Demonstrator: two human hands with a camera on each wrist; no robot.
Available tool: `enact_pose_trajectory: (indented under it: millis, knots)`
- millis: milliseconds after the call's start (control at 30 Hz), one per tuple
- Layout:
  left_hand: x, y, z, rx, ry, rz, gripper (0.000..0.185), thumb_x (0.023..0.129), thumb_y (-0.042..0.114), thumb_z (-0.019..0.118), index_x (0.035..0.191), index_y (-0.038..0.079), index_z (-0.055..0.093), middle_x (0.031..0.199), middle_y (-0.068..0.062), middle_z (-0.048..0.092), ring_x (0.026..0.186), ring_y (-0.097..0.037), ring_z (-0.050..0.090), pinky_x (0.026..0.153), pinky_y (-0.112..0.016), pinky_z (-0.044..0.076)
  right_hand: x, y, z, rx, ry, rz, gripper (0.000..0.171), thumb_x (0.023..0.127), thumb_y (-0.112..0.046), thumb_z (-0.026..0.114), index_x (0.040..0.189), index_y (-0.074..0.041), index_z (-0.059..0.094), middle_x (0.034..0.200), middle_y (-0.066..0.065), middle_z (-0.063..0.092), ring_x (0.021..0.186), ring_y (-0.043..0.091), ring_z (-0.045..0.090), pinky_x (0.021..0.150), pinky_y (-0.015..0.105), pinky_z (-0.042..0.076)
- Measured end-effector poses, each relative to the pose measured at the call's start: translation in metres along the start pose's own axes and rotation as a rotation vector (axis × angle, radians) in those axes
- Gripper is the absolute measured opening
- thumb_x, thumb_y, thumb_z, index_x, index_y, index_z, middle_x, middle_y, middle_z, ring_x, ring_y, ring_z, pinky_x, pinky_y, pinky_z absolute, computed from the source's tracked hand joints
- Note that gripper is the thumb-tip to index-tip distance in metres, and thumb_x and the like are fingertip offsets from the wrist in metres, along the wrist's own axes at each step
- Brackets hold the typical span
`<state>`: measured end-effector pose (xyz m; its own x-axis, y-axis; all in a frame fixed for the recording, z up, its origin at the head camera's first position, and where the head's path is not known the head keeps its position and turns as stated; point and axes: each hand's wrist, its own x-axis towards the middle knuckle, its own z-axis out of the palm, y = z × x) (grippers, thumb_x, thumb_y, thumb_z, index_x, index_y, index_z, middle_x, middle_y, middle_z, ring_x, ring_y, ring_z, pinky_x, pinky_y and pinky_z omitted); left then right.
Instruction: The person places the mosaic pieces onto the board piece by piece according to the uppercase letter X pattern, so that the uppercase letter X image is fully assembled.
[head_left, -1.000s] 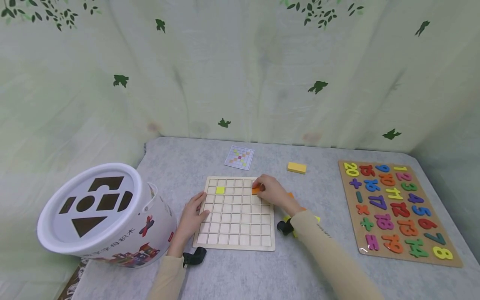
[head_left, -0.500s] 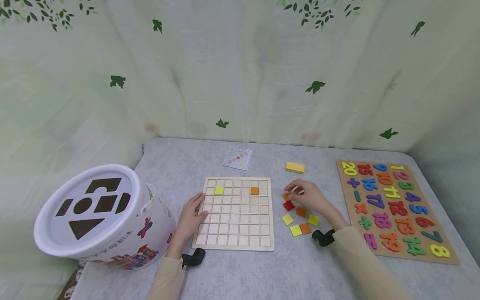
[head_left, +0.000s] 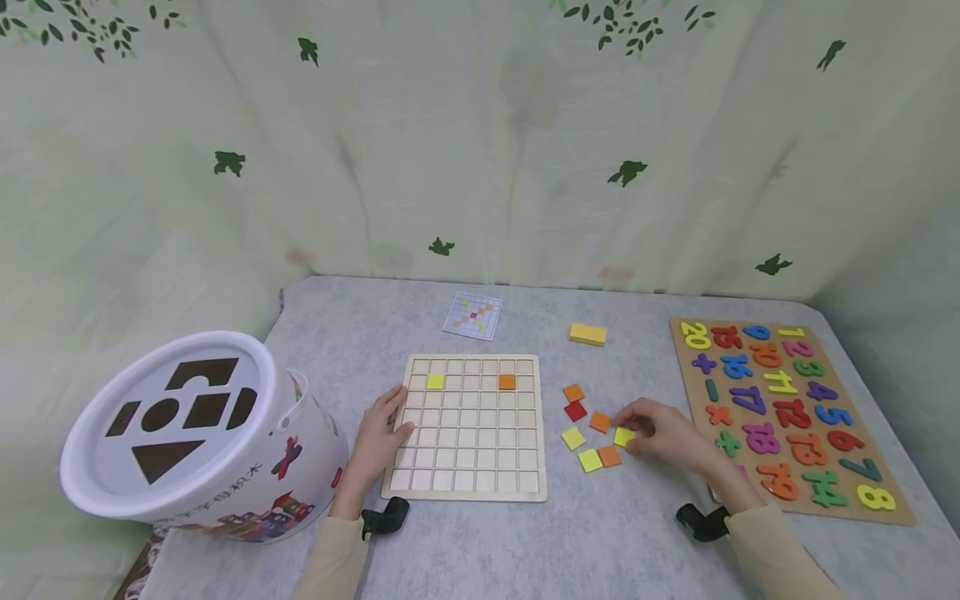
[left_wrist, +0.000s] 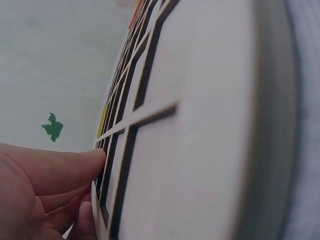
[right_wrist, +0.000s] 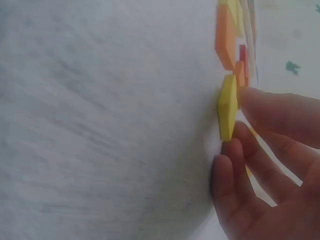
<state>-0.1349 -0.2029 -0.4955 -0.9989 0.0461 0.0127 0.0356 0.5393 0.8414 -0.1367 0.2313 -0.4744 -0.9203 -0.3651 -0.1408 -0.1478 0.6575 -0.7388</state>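
A yellow square tile (head_left: pixel 623 436) is pinched at its edges by the fingertips of the right hand (head_left: pixel 663 436), on the grey tablecloth (head_left: pixel 615 533) among loose orange, red and yellow tiles, just right of the wooden grid board (head_left: pixel 467 427); in the right wrist view the tile (right_wrist: pixel 227 107) is seen thin and flat, touching the cloth. It is judged light, stiff and smooth, best taken by two opposite edges, since little thickness is offered. The board's left edge is steadied by the left hand (head_left: pixel 380 435), its fingers lying straight against it.
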Motion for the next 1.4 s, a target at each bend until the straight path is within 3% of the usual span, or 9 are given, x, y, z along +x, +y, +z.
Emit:
enact_pose_trajectory:
  millis: [233, 467, 633, 900, 1033, 1233, 1400]
  knots:
    - [0.000, -0.001, 0.000, -0.003, -0.005, -0.012, 0.058, 0.089, -0.007, 0.059, 0.142, -0.010, 0.035, 0.151, -0.023, 0.028, 0.136, -0.038, 0.025, 0.106, -0.049, 0.032, 0.000, 0.000, 0.007, -0.113, 0.032, -0.063, 0.027, 0.076, 0.004, 0.074, 0.099, -0.007, 0.066, 0.090, -0.001, 0.054, 0.079, 0.017, 0.048, 0.065, 0.026, 0.046]
    - [0.001, -0.003, 0.000, -0.007, -0.003, -0.017, 0.058, 0.089, -0.006, 0.059, 0.142, -0.010, 0.036, 0.151, -0.023, 0.028, 0.136, -0.038, 0.025, 0.106, -0.049, 0.032, 0.014, -0.019, 0.008, -0.069, 0.078, -0.048, 0.026, 0.079, 0.003, 0.071, 0.103, -0.004, 0.065, 0.098, 0.002, 0.060, 0.087, 0.020, 0.054, 0.076, 0.035, 0.052]
    - [0.001, -0.003, 0.000, 0.011, -0.001, -0.010, 0.058, 0.089, -0.006, 0.059, 0.142, -0.010, 0.036, 0.150, -0.023, 0.028, 0.136, -0.039, 0.026, 0.105, -0.050, 0.033, 0.037, -0.042, 0.015, -0.029, 0.080, -0.147, 0.026, 0.080, 0.002, 0.072, 0.105, -0.003, 0.065, 0.100, 0.002, 0.061, 0.088, 0.020, 0.055, 0.079, 0.036, 0.052]
    - [0.000, -0.002, -0.001, 0.009, -0.002, -0.012, 0.058, 0.089, -0.006, 0.059, 0.142, -0.009, 0.036, 0.151, -0.022, 0.028, 0.137, -0.037, 0.026, 0.106, -0.048, 0.033, 0.086, -0.089, 0.043, 0.050, -0.007, -0.290, 0.026, 0.082, 0.000, 0.070, 0.107, -0.004, 0.066, 0.102, 0.000, 0.063, 0.091, 0.019, 0.055, 0.079, 0.033, 0.050]
    - [0.000, -0.001, 0.000, 0.008, 0.000, -0.015, 0.058, 0.089, -0.006, 0.059, 0.142, -0.008, 0.036, 0.151, -0.021, 0.028, 0.136, -0.036, 0.025, 0.106, -0.048, 0.033, 0.110, -0.108, 0.063, 0.031, -0.038, -0.369, 0.025, 0.082, 0.001, 0.070, 0.107, -0.003, 0.066, 0.101, 0.003, 0.063, 0.090, 0.020, 0.057, 0.078, 0.030, 0.050]
    - [-0.001, -0.002, 0.000, 0.007, 0.000, -0.019, 0.058, 0.089, -0.005, 0.059, 0.142, -0.008, 0.037, 0.151, -0.021, 0.028, 0.135, -0.037, 0.026, 0.105, -0.048, 0.033, 0.136, -0.130, 0.094, 0.029, -0.100, -0.362, 0.022, 0.083, -0.001, 0.070, 0.105, -0.003, 0.066, 0.100, 0.003, 0.063, 0.091, 0.018, 0.057, 0.078, 0.026, 0.050]
    - [0.000, -0.002, 0.000, 0.007, -0.001, -0.015, 0.057, 0.089, -0.005, 0.059, 0.142, -0.009, 0.037, 0.151, -0.021, 0.029, 0.135, -0.037, 0.026, 0.105, -0.048, 0.034, 0.148, -0.143, 0.113, -0.070, -0.132, -0.352, 0.021, 0.084, -0.002, 0.070, 0.104, -0.004, 0.068, 0.101, 0.004, 0.065, 0.090, 0.017, 0.058, 0.078, 0.026, 0.049]
